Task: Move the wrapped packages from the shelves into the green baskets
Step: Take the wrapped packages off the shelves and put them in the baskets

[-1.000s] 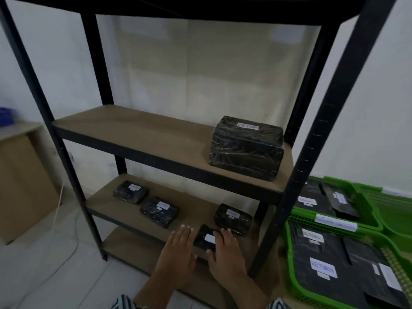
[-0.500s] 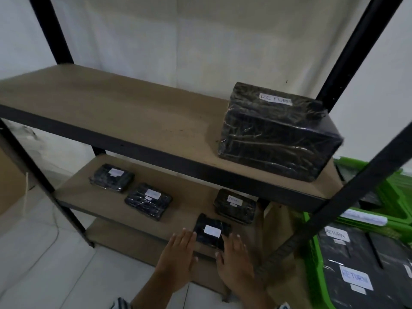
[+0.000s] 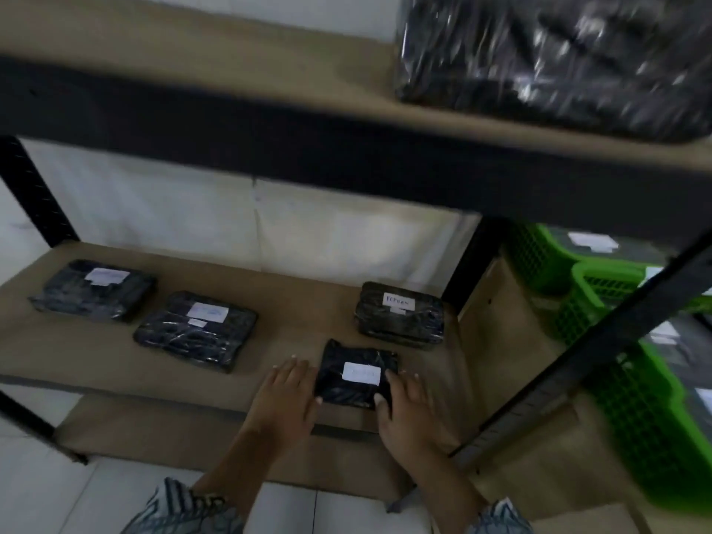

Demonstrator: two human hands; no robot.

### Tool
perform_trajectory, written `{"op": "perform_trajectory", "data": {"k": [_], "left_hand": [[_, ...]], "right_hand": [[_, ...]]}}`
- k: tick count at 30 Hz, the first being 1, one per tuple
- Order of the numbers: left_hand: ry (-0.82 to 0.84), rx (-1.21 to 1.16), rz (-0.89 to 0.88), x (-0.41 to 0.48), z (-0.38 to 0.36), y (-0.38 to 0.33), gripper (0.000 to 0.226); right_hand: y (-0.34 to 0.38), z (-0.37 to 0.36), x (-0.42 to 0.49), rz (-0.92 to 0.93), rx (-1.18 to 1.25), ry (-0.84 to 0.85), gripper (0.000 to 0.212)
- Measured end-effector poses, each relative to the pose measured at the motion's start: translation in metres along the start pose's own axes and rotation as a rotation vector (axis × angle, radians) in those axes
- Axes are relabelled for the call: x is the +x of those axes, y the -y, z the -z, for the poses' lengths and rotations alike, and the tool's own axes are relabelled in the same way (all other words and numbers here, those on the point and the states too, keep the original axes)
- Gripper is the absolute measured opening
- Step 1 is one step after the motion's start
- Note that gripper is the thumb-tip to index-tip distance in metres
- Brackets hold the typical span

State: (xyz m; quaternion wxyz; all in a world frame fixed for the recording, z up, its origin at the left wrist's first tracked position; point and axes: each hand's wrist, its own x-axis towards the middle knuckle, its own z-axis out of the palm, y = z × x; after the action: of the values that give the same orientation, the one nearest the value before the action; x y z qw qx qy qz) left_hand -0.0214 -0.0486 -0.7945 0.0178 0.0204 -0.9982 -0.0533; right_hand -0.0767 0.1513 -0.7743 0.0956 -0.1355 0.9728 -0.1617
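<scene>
Head view, step in hand: judged from the hands' position, picking up the small wrapped package [image 3: 356, 375] at the front of the lower shelf [image 3: 96, 360].
Left hand [image 3: 287, 395]: fingers straight and spread, lying flat on the shelf against the package's left edge, with the thumb at its near left corner. It grips nothing.
Right hand [image 3: 410, 408]: also flat and uncurled, with the fingers along the package's right edge and the thumb on its near right corner.
How to do it well: press in evenly from both sides and get the fingertips under the edges before lifting. The shiny film looks slippery, so a squeeze from the sides alone may let it slide.
Lift path: bring it forward and low, away from the dark rail of the upper shelf [image 3: 346, 156], then round the slanted black post [image 3: 578, 360] towards the green baskets [image 3: 601, 298] on the right.
Risk: the rear package [image 3: 400, 316] lies just behind and to the right, so pushing forward could knock it.
Package relative to the hands: directly between them and touched on both sides, white label facing up, near the front edge of the shelf.
Other packages on the lower shelf: two more [image 3: 196, 329] [image 3: 96, 289] lie well apart to the left.
Upper shelf: one large wrapped package [image 3: 558, 59], blurred.
Basket contents: white labels show inside; the rest is too blurred to tell.
</scene>
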Motion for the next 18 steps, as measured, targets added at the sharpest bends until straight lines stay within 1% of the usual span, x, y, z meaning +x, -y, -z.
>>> {"op": "perform_trajectory", "data": {"k": [2,4,7,9,11,13,16,18], "left_hand": [[-0.056,-0.045,-0.017,0.011,-0.021,0.008,0.054],[-0.142,-0.076,-0.033,0.016,-0.037,0.011,0.053],[-0.297,-0.083,-0.05,0.015,-0.052,0.013,0.051],[-0.361,-0.081,-0.053,0.013,-0.058,0.014,0.051],[-0.397,-0.072,-0.064,0.011,-0.063,0.015,0.051],[-0.42,-0.065,-0.069,0.01,-0.065,0.016,0.051],[-0.404,-0.07,-0.088,0.008,-0.065,0.018,0.053],[-0.379,-0.067,-0.091,0.008,-0.064,0.018,0.056]], "right_hand": [[-0.004,-0.02,0.009,-0.011,0.023,-0.112,0.099],[-0.007,-0.035,0.013,-0.027,0.002,-0.182,0.101],[-0.014,-0.05,0.016,-0.045,-0.018,-0.326,0.095],[-0.019,-0.058,0.022,-0.059,-0.03,-0.353,0.086],[-0.022,-0.062,0.027,-0.051,0.002,-0.37,0.076],[-0.023,-0.062,0.025,-0.028,0.09,-0.421,0.066],[-0.018,-0.056,0.01,0.037,0.253,-0.511,0.053],[-0.019,-0.053,0.002,0.048,0.335,-0.531,0.051]]}}
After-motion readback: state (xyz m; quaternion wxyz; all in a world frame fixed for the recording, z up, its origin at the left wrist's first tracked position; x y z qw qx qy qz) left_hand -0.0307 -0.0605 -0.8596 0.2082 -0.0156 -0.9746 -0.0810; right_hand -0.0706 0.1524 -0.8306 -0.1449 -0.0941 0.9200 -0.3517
